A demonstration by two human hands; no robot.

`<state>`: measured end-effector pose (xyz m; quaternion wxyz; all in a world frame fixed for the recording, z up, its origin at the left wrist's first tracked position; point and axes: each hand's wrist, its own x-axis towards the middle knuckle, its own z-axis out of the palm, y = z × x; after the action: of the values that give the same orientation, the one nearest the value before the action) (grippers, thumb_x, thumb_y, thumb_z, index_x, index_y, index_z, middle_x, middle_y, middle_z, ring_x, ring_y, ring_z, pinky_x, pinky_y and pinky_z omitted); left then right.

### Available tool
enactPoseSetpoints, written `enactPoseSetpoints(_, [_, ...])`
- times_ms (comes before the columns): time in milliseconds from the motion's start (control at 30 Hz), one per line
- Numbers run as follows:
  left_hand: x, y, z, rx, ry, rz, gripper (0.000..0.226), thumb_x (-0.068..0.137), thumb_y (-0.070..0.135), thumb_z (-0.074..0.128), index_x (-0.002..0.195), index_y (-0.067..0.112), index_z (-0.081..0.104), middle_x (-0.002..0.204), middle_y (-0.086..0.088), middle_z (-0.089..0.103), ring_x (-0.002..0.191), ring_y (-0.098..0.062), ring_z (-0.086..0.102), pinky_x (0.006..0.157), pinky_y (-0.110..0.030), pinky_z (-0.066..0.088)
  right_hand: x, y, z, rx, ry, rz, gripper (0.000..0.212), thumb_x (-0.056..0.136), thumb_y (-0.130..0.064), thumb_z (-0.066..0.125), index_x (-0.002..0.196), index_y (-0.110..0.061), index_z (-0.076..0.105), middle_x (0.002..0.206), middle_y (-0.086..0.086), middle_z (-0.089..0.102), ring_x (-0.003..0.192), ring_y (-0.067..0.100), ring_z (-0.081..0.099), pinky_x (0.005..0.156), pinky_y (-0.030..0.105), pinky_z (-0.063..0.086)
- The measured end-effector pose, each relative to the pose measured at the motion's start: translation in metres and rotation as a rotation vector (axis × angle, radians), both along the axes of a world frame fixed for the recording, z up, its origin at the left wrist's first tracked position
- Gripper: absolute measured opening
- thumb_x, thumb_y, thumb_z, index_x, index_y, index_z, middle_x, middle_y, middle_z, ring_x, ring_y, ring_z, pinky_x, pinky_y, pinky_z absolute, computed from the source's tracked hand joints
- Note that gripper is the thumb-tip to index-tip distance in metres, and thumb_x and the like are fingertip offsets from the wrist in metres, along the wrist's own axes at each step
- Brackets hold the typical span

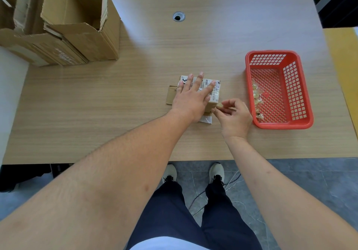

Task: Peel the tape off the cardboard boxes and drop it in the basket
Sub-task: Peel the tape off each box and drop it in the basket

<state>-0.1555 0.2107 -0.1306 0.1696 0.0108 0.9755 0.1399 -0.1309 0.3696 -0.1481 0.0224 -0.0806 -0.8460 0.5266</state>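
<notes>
— Head view is showing a small cardboard box (210,92) lying near the middle of the wooden table (116,102), yes?

— Yes, and the left hand (190,97) is pressing flat on top of it, fingers straight and spread, pointing toward twelve o'clock over the white shipping label (212,90).

— What is the right hand doing?

— The right hand (233,116) is sitting at about four o'clock from the box, its thumb and fingertips pinching a bit of tape (219,105) at the box's near right corner. How much of the tape is free I cannot tell.

— Where is the basket?

— The red basket (308,112) is lying at three o'clock from the box, just beside the right hand, and crumpled clear tape scraps (257,98) are lying along its left inner side.

— Anything else on the table?

— Larger open cardboard boxes (77,24) are standing at ten o'clock, well apart from the small one, and a round cable hole (178,16) is showing at twelve o'clock. A brown flap (171,95) is sticking out of the small box at nine o'clock, and a white strip (206,119) is showing at its near edge, under the left hand's wrist
</notes>
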Motion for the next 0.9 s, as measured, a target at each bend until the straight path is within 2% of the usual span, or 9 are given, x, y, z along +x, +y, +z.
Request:
enactPoseSetpoints(100, [-0.001, 0.0, -0.001, -0.007, -0.007, 0.001, 0.052, 0.111, 0.043, 0.02, 0.159, 0.048, 0.002, 0.17, 0.003, -0.013, 0.156, -0.026, -0.017, 0.126, -0.048, -0.007, -0.003, -0.002, -0.001, 0.021, 0.021, -0.02, 0.02, 0.076, -0.012, 0.089, 0.086, -0.019, 0.074, 0.086, -0.004, 0.074, 0.077, 0.01, 0.071, 0.072, 0.02, 0.056])
enactPoseSetpoints(200, [-0.001, 0.0, -0.002, -0.001, -0.001, -0.003, 0.052, 0.111, 0.043, 0.02, 0.159, 0.047, 0.003, 0.17, 0.003, -0.013, 0.156, -0.027, -0.017, 0.126, -0.049, -0.007, -0.004, 0.0, -0.003, 0.006, 0.003, -0.004, 0.013, 0.081, -0.011, 0.085, 0.087, -0.018, 0.075, 0.086, -0.003, 0.074, 0.079, 0.013, 0.07, 0.072, 0.022, 0.057])
enactPoseSetpoints(433, [0.0, 0.0, 0.002, -0.011, -0.007, -0.008, 0.052, 0.111, 0.042, 0.02, 0.159, 0.047, 0.002, 0.17, 0.004, -0.014, 0.156, -0.026, -0.016, 0.126, -0.048, -0.007, 0.01, 0.001, -0.001, 0.141, -0.079, 0.039, 0.015, 0.086, -0.01, 0.077, 0.085, -0.022, 0.07, 0.082, -0.007, 0.071, 0.079, 0.012, 0.068, 0.071, 0.022, 0.053])
enactPoseSetpoints(600, [0.002, 0.007, 0.006, -0.004, -0.013, 0.031, 0.052, 0.111, 0.04, 0.023, 0.16, 0.047, 0.006, 0.171, 0.003, -0.01, 0.156, -0.027, -0.013, 0.126, -0.049, -0.005, 0.005, 0.016, 0.017, 0.199, -0.076, 0.06, 0.006, 0.087, -0.011, 0.078, 0.091, -0.015, 0.078, 0.089, 0.003, 0.073, 0.083, 0.02, 0.068, 0.082, 0.035, 0.055])
enactPoseSetpoints(767, [0.006, 0.029, 0.01, -0.005, -0.018, 0.061, 0.052, 0.11, 0.039, 0.026, 0.16, 0.046, 0.011, 0.171, 0.001, -0.001, 0.157, -0.029, -0.007, 0.126, -0.051, 0.001, -0.031, 0.037, 0.045, 0.292, -0.016, 0.033, 0.012, 0.09, -0.011, 0.074, 0.1, -0.014, 0.081, 0.097, 0.004, 0.075, 0.09, 0.019, 0.068, 0.084, 0.024, 0.046])
enactPoseSetpoints(900, [0.006, 0.05, 0.011, 0.01, -0.003, 0.09, 0.051, 0.11, 0.038, 0.031, 0.159, 0.047, 0.017, 0.171, 0.002, 0.006, 0.157, -0.029, -0.003, 0.126, -0.051, 0.004, -0.049, 0.068, 0.053, 0.34, -0.058, -0.072, 0.014, 0.089, -0.018, 0.078, 0.102, -0.021, 0.081, 0.1, -0.002, 0.077, 0.093, 0.016, 0.068, 0.087, 0.025, 0.047])
